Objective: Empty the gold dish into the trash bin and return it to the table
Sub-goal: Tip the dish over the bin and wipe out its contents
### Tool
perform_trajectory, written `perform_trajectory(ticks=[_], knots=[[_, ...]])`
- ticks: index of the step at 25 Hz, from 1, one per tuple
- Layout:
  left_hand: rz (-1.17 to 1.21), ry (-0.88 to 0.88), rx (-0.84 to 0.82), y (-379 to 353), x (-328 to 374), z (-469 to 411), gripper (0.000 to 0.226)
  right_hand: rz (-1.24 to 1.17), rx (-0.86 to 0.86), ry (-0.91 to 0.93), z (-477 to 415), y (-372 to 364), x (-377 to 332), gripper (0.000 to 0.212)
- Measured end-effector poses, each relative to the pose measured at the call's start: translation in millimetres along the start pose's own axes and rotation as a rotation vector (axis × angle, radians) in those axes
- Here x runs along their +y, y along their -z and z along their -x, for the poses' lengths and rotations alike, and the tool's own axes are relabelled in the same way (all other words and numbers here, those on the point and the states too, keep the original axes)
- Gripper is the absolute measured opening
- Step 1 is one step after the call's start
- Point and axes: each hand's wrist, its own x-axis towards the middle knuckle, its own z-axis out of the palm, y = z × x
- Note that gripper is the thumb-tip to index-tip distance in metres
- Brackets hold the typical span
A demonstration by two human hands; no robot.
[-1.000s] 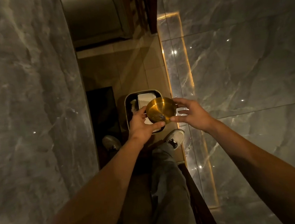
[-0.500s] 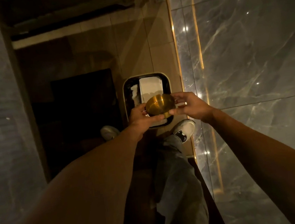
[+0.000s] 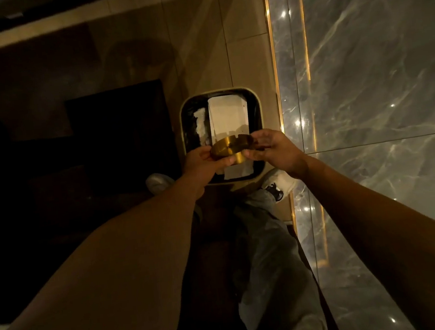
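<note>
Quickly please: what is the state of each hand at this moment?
Left hand: closed on the left side of the gold dish, over the trash bin.
Right hand: closed on the right side of the same dish.

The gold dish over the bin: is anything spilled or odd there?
Nothing stands out. Both hands, left and right, hold the gold dish tipped over the open trash bin, which holds pale paper. No spill shows on the floor, though the light is dim.

Readable text: none in this dim view.
Gold dish (image 3: 229, 150): no lettering or brand legible.
Trash bin (image 3: 255, 100), at 12 o'clock from the dish: no label or number legible.
</note>
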Motion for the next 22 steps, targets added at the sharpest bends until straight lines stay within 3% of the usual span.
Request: perform_trajectory(ticks=[3, 6, 13, 22], knots=[[0.067, 0.025, 0.071, -7, -4, -6, 0.062, -0.077, 0.100, -0.014, 0, -6, 4, 0.022], [0.104, 0.031, 0.102, -16, -2, -8, 0.041, -0.115, 0.160, -0.016, -2, -12, 7, 0.012], [0.144, 0.036, 0.195, -25, 3, -17, 0.035, -0.167, 0.205, -0.084, -16, -24, 22, 0.037], [0.038, -0.019, 0.276, -30, 14, -38, 0.051, -0.117, 0.378, -0.065, -30, -32, 24, 0.032]])
